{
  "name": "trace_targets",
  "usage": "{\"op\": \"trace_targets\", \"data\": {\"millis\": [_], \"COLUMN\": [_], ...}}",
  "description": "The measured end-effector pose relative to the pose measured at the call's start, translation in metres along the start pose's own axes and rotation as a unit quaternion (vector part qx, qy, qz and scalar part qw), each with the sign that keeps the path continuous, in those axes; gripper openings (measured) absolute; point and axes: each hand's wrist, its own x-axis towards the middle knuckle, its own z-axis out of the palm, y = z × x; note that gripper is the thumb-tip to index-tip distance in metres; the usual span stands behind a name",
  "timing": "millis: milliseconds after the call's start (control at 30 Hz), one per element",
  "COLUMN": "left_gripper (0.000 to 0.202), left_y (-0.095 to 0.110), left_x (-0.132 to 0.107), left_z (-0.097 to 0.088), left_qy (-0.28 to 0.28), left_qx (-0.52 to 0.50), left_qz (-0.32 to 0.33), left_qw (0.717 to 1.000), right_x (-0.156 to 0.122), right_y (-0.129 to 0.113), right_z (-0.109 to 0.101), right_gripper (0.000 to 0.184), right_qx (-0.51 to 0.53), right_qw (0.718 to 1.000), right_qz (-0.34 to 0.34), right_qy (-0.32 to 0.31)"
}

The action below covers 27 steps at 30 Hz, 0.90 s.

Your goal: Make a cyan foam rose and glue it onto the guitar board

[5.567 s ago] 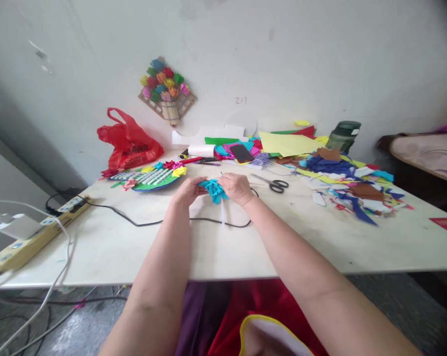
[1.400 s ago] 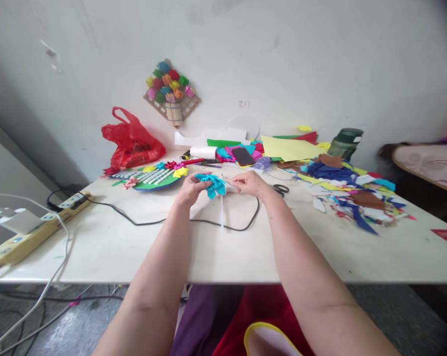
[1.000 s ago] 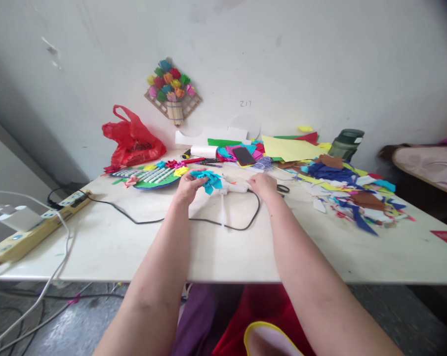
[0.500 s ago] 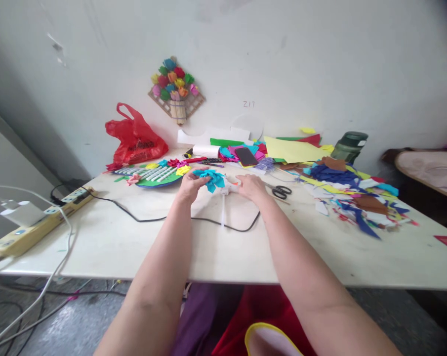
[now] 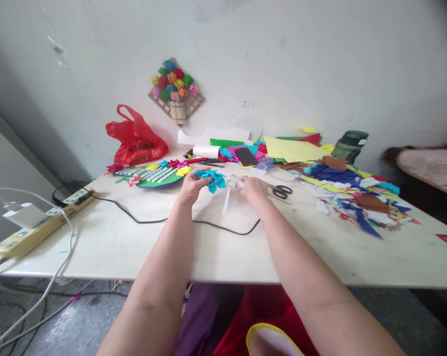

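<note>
A bright blue paper flower is pinched in the fingers of my left hand, raised over the table. Just to its right, my right hand is closed round a white glue gun, whose handle is hidden by the fingers. A pale glue stick sticks out of the gun toward me. The gun is close to the flower; whether they touch I cannot tell. A black cord runs under my wrists.
Left are a green board with paper flowers, a red plastic bag and a power strip. Black-handled scissors lie beside my right hand. Paper scraps and a bottle stand right. A phone lies behind.
My right hand has closed round the glue gun, and the gun has shifted slightly right and turned. My left hand keeps the blue flower in nearly the same place.
</note>
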Motion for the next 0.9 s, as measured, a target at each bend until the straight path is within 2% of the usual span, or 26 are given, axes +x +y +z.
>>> {"op": "trace_targets", "data": {"millis": [133, 200, 300, 367, 433, 500, 633, 900], "left_gripper": [0.04, 0.038, 0.037, 0.038, 0.04, 0.043, 0.047, 0.045], "left_y": [0.0, -0.001, -0.003, -0.004, -0.005, -0.005, -0.006, -0.006], "left_x": [0.0, 0.0, 0.001, 0.001, 0.002, 0.002, 0.002, 0.003], "left_z": [0.0, 0.0, 0.0, -0.001, -0.001, -0.001, -0.001, -0.002], "left_qy": [-0.008, -0.019, -0.035, -0.043, -0.046, -0.046, -0.047, -0.045], "left_qx": [0.021, 0.028, 0.038, 0.041, 0.042, 0.042, 0.047, 0.056], "left_qz": [0.012, 0.019, 0.025, 0.025, 0.022, 0.019, 0.014, 0.028], "left_qw": [1.0, 0.999, 0.998, 0.998, 0.998, 0.998, 0.998, 0.997], "right_x": [0.009, 0.013, 0.014, 0.011, 0.007, 0.004, 0.001, 0.001], "right_y": [0.022, 0.031, 0.036, 0.035, 0.033, 0.032, 0.036, 0.042], "right_z": [-0.005, -0.005, -0.005, -0.008, -0.013, -0.017, -0.021, -0.026], "right_gripper": [0.032, 0.037, 0.034, 0.032, 0.031, 0.03, 0.029, 0.029], "right_qx": [0.136, 0.258, 0.476, 0.569, 0.615, 0.638, 0.64, 0.593], "right_qw": [0.987, 0.963, 0.879, 0.818, 0.778, 0.756, 0.747, 0.776], "right_qz": [0.07, 0.058, -0.021, -0.073, -0.104, -0.119, -0.136, -0.164], "right_qy": [0.042, 0.052, -0.003, -0.047, -0.073, -0.086, -0.113, -0.137]}}
